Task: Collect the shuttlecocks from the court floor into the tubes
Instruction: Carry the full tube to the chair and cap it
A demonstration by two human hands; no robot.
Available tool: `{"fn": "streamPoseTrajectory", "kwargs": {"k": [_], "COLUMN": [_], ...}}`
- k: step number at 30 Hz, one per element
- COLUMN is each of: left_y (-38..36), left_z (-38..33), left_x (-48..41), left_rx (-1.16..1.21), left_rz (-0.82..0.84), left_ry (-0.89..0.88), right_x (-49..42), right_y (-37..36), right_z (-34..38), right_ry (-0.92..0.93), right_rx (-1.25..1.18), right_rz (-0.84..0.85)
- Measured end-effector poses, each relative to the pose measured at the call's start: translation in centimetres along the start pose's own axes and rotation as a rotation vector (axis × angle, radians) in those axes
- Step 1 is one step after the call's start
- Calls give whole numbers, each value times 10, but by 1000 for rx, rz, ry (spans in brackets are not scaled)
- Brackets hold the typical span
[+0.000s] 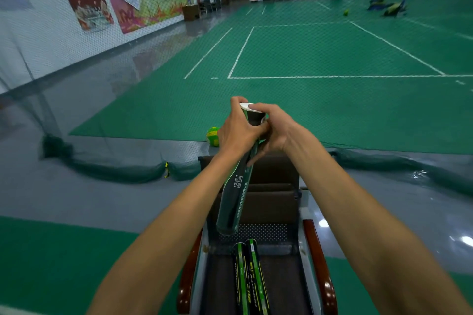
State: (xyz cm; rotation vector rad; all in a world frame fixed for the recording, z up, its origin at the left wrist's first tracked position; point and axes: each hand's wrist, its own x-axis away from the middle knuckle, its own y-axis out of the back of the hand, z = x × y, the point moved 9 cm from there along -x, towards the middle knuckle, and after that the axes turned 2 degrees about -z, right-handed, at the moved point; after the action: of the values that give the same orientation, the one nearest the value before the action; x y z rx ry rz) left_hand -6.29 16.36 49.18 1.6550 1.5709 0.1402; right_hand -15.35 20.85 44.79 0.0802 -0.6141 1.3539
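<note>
Left hand [239, 130] clenched round upper part of tube [234, 199], and right hand [271, 128] also grasping it at the top, fingers curled over the white cap [249, 107]. Can't tell if cap is seated or half off. Tube held tilted, top away from the person, lower end hanging just above chair [271, 202] seat. Two more tubes lie side by side on the seat, one [240, 276] touching the other [257, 276]. Net [115, 169] hangs beyond the chair, its foot bunched on the floor. Ball [213, 135] sits just behind it, and a second ball [346, 12] is far off on the court. Risks, as I judge them: if the cap pops suddenly, the tube could jerk and the contents spill. The lower end could knock the seat tubes and roll them off. If the cap is not pressed home, shuttlecocks could fall out later. Counts: 3 tubes (1 held, 2 on seat), 1 cap, 1 chair, 2 balls, 2 hands. No shuttlecocks visible anywhere on the floor or in hand; the held tube's contents are hidden.
</note>
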Motion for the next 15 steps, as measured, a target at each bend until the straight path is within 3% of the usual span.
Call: {"fn": "streamPoseTrajectory", "kwargs": {"k": [10,15], "left_y": [4,-15], "left_z": [4,18], "left_x": [4,-3], "left_rx": [23,37], "left_rz": [-73,21], "left_ry": [33,59], "right_x": [11,-3], "right_y": [-8,0], "right_z": [11,-5], "right_ry": [106,111], "right_rx": [85,95], "right_rz": [-112,-187]}}
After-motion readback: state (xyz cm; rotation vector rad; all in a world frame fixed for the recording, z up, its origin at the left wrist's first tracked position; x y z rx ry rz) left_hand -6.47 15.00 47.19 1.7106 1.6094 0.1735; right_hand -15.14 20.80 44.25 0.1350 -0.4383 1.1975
